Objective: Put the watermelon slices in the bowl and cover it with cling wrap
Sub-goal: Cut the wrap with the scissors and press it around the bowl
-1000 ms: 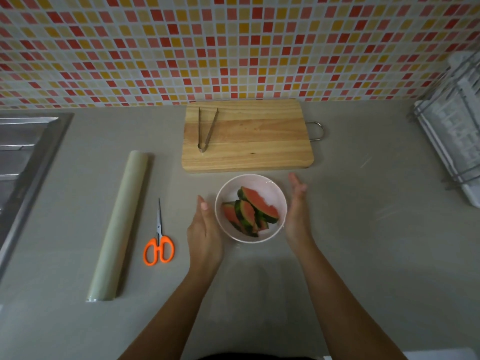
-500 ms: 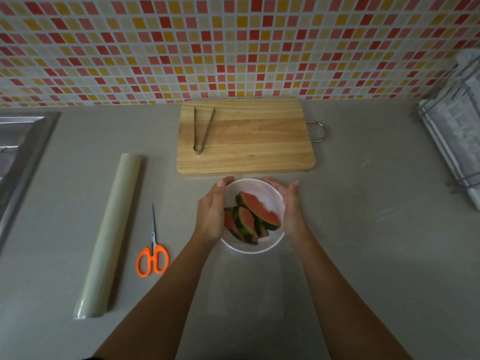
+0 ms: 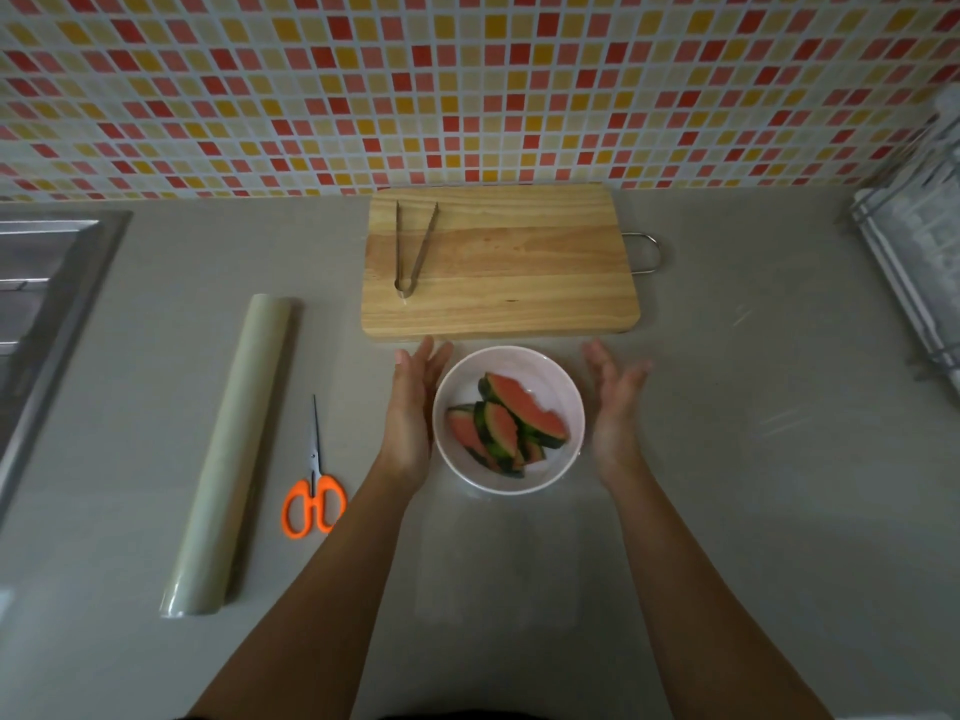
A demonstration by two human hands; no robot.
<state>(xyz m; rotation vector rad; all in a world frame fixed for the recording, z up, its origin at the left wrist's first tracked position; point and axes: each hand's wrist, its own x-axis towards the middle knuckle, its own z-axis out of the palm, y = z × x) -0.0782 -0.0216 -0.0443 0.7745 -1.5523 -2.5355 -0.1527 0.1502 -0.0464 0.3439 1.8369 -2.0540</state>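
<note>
Your left hand (image 3: 413,413), fingers straight, flanks the bowl (image 3: 563,387), perhaps touching it. Your right hand (image 3: 615,407), blurred and fingers spread, holds nothing. Slices (image 3: 522,415) lie inside the bowl.

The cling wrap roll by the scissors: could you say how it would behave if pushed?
The cling wrap roll is a long cylinder on the flat counter, so it would probably roll. Lying straight, it likely lifts stiffly.

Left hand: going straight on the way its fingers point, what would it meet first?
Most likely the near edge of the wooden cutting board, just ahead of the left hand. The bowl lies beside the hand, not in its line. Hand height above the counter is unclear.
</note>
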